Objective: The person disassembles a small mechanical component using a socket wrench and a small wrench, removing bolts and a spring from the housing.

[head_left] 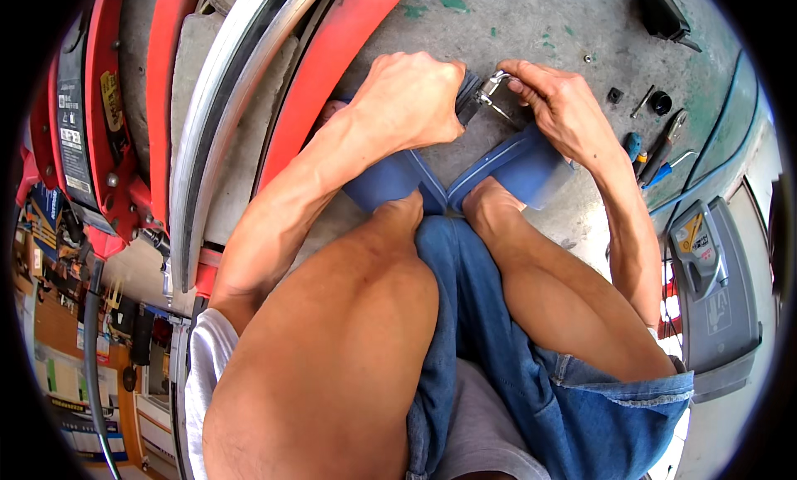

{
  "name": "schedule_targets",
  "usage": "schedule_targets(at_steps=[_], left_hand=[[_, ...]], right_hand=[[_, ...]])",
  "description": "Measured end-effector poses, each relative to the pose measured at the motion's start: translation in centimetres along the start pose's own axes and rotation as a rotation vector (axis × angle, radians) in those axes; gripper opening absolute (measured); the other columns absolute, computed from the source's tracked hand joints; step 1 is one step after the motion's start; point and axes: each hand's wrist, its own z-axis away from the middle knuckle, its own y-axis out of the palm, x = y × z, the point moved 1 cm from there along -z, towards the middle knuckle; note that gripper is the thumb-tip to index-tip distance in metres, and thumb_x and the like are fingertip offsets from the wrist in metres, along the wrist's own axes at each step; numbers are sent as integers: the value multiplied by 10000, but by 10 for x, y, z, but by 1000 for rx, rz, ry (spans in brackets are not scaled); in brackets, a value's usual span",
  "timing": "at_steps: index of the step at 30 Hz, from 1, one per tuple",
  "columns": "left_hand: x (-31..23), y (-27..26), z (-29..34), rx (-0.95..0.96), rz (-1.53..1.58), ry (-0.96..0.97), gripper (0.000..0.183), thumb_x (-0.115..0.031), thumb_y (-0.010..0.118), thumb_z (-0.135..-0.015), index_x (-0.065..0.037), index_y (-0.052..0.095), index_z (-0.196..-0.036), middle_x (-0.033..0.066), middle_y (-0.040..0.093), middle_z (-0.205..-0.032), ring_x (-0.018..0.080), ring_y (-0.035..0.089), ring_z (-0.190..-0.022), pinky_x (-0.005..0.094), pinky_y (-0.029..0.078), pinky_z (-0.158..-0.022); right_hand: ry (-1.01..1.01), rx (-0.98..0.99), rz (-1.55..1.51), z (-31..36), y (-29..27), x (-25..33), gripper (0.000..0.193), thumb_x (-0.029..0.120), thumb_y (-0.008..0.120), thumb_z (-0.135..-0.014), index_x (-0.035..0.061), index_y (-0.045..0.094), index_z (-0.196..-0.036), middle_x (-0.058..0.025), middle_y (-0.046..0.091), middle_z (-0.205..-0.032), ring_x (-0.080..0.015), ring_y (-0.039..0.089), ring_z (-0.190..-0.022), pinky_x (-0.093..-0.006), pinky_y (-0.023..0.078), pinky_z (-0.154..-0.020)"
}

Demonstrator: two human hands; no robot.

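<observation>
My left hand [411, 98] is closed in a fist round a black part [470, 97], whose end shows past the fingers; its kind is unclear. A shiny metal fitting [493, 85] sits at that end, with a thin metal pin [502, 113] pointing down and to the right. Thumb and fingers of my right hand [558, 94] pinch the fitting from the right. Both hands are above the concrete floor, just past my blue slippers [519, 169]. The fist hides most of the black part.
Curved red metal arms [332, 73] and a silver-and-black curved rim [232, 98] stand at left. On the floor at right lie a black box-like piece [662, 14], a black ring [661, 103], pliers [667, 144], screwdrivers [633, 144], a blue cable [730, 160] and a grey case [714, 306].
</observation>
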Motion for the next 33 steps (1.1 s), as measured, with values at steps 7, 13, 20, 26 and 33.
schedule_targets(at_steps=[7,13,20,26,33], left_hand=[[2,4,1,-21,13,-1,387,-280,789,-695,-14,707,-964,230,715,-773,408,721,-793,497,575,-745],[0,9,3,-26,35,-45,372,-246,781,-695,-3,695,-964,247,708,-765,422,718,-781,511,574,-727],[-5,15,6,-86,27,-56,362,-155,768,-673,45,655,-953,264,703,-755,446,714,-744,533,573,-684],[-2,17,6,-82,48,-50,373,-169,771,-668,46,657,-951,272,704,-763,450,714,-758,542,571,-709],[-1,13,4,-51,23,-77,374,-215,782,-690,24,665,-953,255,714,-784,434,720,-783,522,573,-728]], right_hand=[[30,4,1,1,2,4,210,156,641,-968,65,698,-1148,-209,703,-879,-423,684,-827,-483,537,-705],[67,-29,-11,3,7,13,173,128,621,-987,29,691,-1110,-223,704,-921,-416,696,-833,-454,542,-713],[303,220,539,-21,-15,89,162,67,614,-853,-14,742,-911,-236,734,-860,-420,743,-830,-483,622,-746],[273,274,554,-26,-14,85,138,46,606,-826,-39,681,-904,-292,698,-831,-469,710,-847,-526,596,-743],[359,107,433,-15,-19,46,167,131,620,-923,14,700,-1012,-308,678,-843,-481,677,-838,-549,548,-745]])
